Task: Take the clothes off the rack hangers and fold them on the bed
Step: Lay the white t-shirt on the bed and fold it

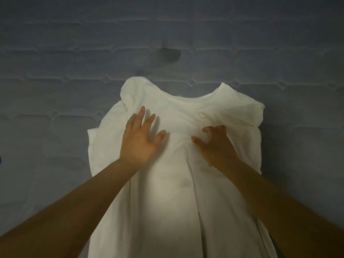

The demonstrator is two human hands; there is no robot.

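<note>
Two hands are working the white T-shirt (186,164): left hand (138,140) pressing with fingers splayed, right hand (216,144) bunching cloth under curled fingers, risking creases.

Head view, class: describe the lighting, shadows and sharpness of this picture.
Head view: dim overall, brightest on the lower white garment; the left hand casts a soft shadow to its right; the right hand pinches cloth; the grey-blue bed is dark, and everything looks slightly soft.

left hand (138,141) flat (fingers spread), right hand (216,146) curled
</note>
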